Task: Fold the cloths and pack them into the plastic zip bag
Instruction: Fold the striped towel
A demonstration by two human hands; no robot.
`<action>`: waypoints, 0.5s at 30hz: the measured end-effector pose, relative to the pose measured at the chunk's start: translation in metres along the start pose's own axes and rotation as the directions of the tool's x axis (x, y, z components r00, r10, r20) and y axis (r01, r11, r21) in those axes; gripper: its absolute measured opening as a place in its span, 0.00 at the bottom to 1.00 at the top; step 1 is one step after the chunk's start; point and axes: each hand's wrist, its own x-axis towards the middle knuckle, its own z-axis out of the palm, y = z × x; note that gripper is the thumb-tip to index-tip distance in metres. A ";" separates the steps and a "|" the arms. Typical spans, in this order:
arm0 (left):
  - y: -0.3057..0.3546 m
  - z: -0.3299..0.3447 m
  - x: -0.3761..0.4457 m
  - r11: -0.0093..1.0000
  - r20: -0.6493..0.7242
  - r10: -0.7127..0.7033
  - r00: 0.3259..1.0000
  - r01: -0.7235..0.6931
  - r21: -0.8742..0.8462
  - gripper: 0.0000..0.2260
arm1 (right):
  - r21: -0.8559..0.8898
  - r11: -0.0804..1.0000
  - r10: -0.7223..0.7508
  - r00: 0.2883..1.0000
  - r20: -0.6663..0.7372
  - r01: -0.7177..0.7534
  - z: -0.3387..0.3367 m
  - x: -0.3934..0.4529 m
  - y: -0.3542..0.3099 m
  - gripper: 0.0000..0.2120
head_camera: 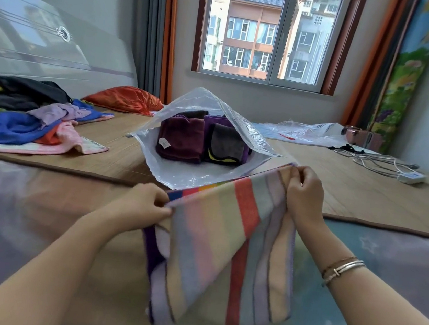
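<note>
The striped cloth [225, 243] hangs in front of me, near the camera and raised off the bed, held by its top edge, which slopes from near left up to far right. My left hand [147, 202] pinches the lower left corner between thumb and curled fingers; my right hand [303, 191] pinches the upper right corner the same way, fingers bunched on the hem. The cloth appears already doubled lengthwise, with loose layers trailing below. Directly beyond it the plastic zip bag [193, 176] lies on the woven mat [365, 190], mouth gaping toward me, with folded dark cloths [181, 142] stacked inside, maroon at left, purple and grey at right. Far left, a heap of unfolded cloths [25, 124] remains in blue, pink and lilac. Judgement: the step in hand is folding this cloth, with packing partly done. The next move calls for bringing the two corners together to halve the cloth, squaring the edges, then sliding it into the bag's open mouth without collapsing the upper flap. A cable and adapter [409, 176] lie far right, well apart.
</note>
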 end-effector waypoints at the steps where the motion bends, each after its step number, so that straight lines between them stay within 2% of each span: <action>1: 0.001 -0.007 0.000 0.993 -0.083 0.042 0.996 -0.051 -0.109 0.19 | 0.005 1.000 0.005 1.000 -0.026 -0.005 -0.003 0.002 0.001 0.10; 3: -0.001 -0.019 -0.001 0.952 -0.195 0.057 0.979 -0.112 -0.285 0.20 | 0.013 1.000 0.002 0.998 -0.061 -0.001 -0.009 0.005 0.003 0.11; 4: -0.005 -0.022 0.000 0.941 -0.213 0.040 0.976 -0.108 -0.321 0.19 | 0.016 1.000 -0.001 0.998 -0.067 0.002 -0.011 0.005 0.004 0.11; 8: -0.021 -0.018 0.000 0.955 -0.177 -0.003 0.984 -0.050 -0.293 0.16 | -0.007 1.000 -0.029 0.998 -0.047 0.029 -0.014 0.003 0.006 0.09; 9: -0.020 -0.019 0.000 0.952 -0.203 0.007 0.979 -0.068 -0.298 0.17 | -0.007 0.999 -0.039 0.998 -0.049 0.039 -0.015 0.002 0.006 0.09; 12: -0.008 -0.031 0.000 0.905 -0.393 0.008 0.920 -0.173 -0.388 0.19 | 0.019 0.998 -0.057 0.992 -0.112 0.059 -0.019 0.003 0.001 0.11; 13: -0.005 -0.036 0.001 0.882 -0.417 -0.005 0.909 -0.193 -0.431 0.19 | 0.018 0.998 -0.062 0.990 -0.129 0.065 -0.019 0.004 0.000 0.12; 15: -0.008 -0.041 0.003 0.893 -0.360 0.001 0.933 -0.163 -0.419 0.20 | -0.036 0.997 -0.069 0.991 -0.110 0.066 -0.018 0.005 0.002 0.12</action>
